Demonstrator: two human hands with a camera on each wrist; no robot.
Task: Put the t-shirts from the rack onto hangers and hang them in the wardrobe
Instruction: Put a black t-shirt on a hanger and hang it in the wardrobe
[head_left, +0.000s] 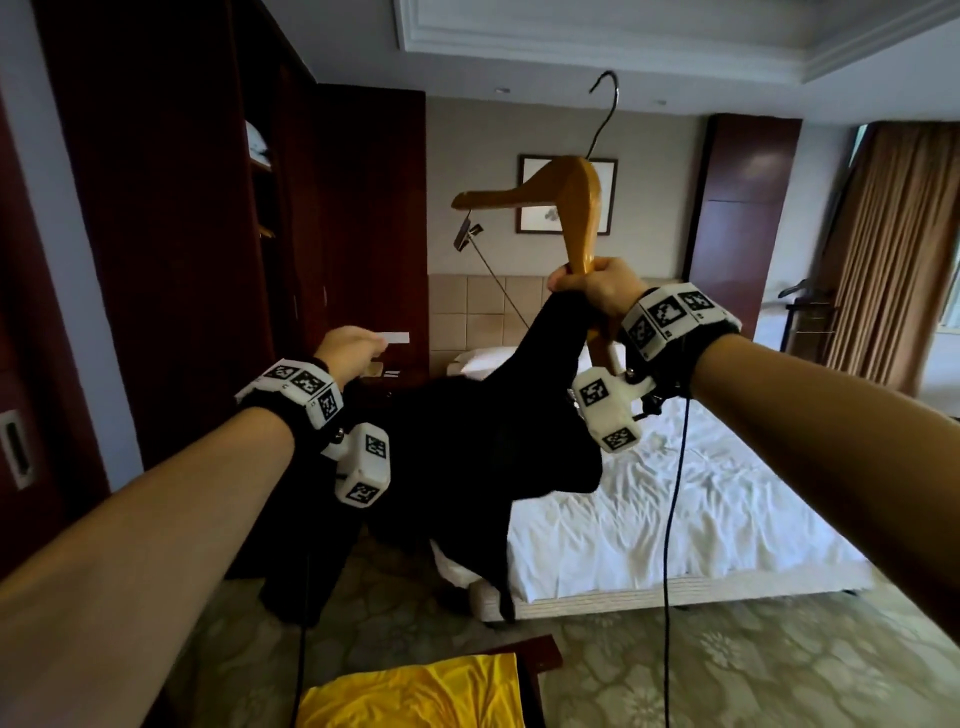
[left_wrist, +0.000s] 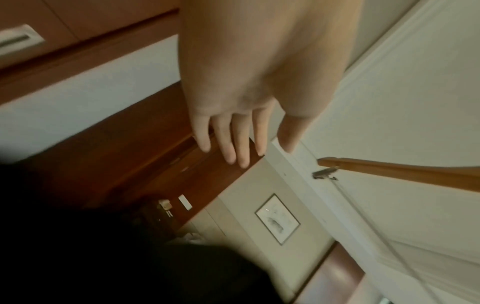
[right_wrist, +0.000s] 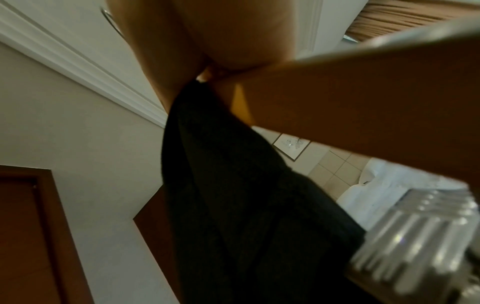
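Note:
My right hand (head_left: 592, 286) grips one arm of a wooden hanger (head_left: 566, 208) together with a fold of the black t-shirt (head_left: 467, 457), held up in front of me. The hanger's metal hook (head_left: 605, 111) points toward the ceiling. The shirt hangs from that fist down toward the floor. In the right wrist view the black t-shirt (right_wrist: 233, 195) drops from the fist beside the wooden hanger (right_wrist: 363, 98). My left hand (head_left: 350, 345) is raised left of the shirt, holding nothing. In the left wrist view its fingers (left_wrist: 231, 142) are straight and spread, with the hanger arm (left_wrist: 402, 172) to its right.
The dark wood wardrobe (head_left: 171, 249) stands on the left, its open compartment (head_left: 260, 171) showing a shelf. A bed with white sheets (head_left: 675, 493) is ahead on the right. A yellow garment (head_left: 415, 696) lies on a wooden rack at the bottom. Patterned carpet covers the floor.

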